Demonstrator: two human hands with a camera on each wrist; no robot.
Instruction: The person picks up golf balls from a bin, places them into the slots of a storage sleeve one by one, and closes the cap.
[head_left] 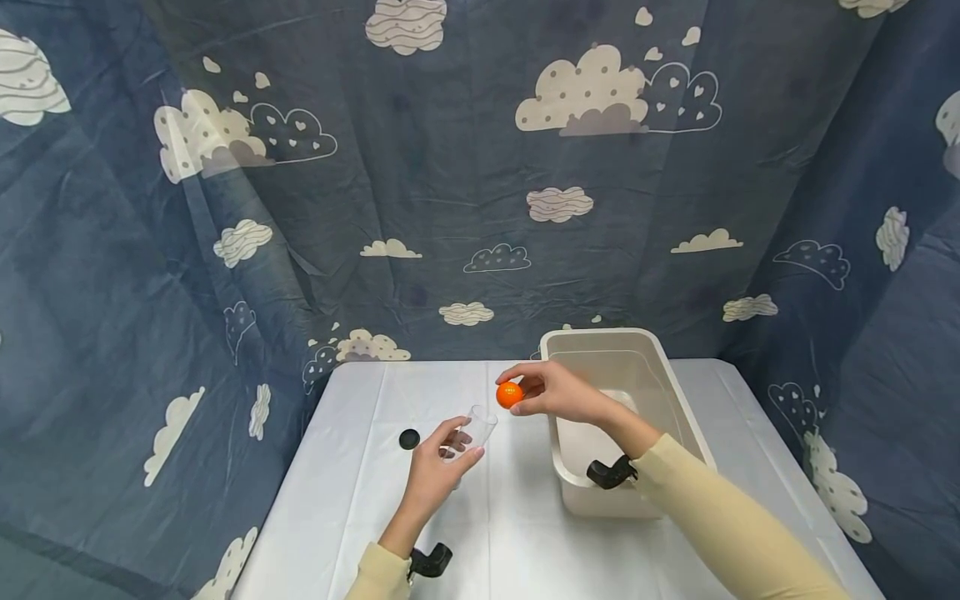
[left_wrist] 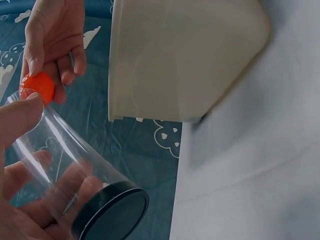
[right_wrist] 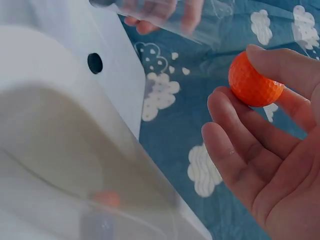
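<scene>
My right hand [head_left: 558, 394] pinches an orange golf ball [right_wrist: 255, 80] between thumb and fingertips, the other fingers loosely bent. A clear plastic tube [left_wrist: 75, 150] with a black cap [left_wrist: 112, 212] on its lower end leans in the grip of my left hand [head_left: 438, 468]. Its open mouth points up toward the ball, which overlaps the rim in the left wrist view but stands a little above and right of it in the head view. To the left of the left hand, a round black lid [head_left: 409, 439] lies on the table.
A deep beige bin [head_left: 600, 332] stands at the right of the white-covered table [head_left: 360, 500], partly under my right forearm. Dark blue cloth [head_left: 450, 167] with cloud prints hangs behind the table and along both sides. Each wrist wears a black camera mount [head_left: 431, 561].
</scene>
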